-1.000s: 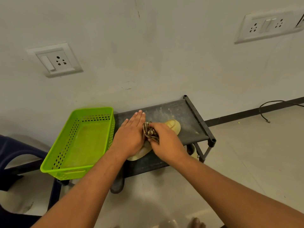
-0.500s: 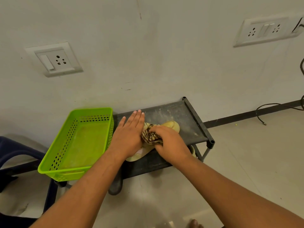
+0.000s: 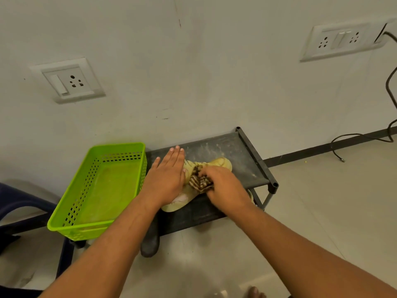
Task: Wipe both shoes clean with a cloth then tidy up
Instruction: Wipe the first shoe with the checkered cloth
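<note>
A pale yellow shoe [image 3: 221, 163] lies on the dusty top of a low black rack [image 3: 240, 151]. My left hand [image 3: 166, 177] presses flat on the shoe's near half, fingers straight and pointing to the wall. My right hand [image 3: 223, 186] grips a bunched brown-and-cream checked cloth [image 3: 199, 183] against the shoe's middle. Part of a second pale shoe [image 3: 251, 195] peeks out below the rack's top, by my right wrist.
A bright green perforated basket [image 3: 96, 186] sits at the rack's left, against the wall. A dark boot-like object [image 3: 150, 244] stands on the floor under the rack's front. A blue chair [image 3: 19, 201] is at the far left. A black cable [image 3: 365, 136] trails on the floor at right.
My right hand has slid the cloth toward me along the shoe, uncovering more of the toe. My left hand stays pressed in place.
</note>
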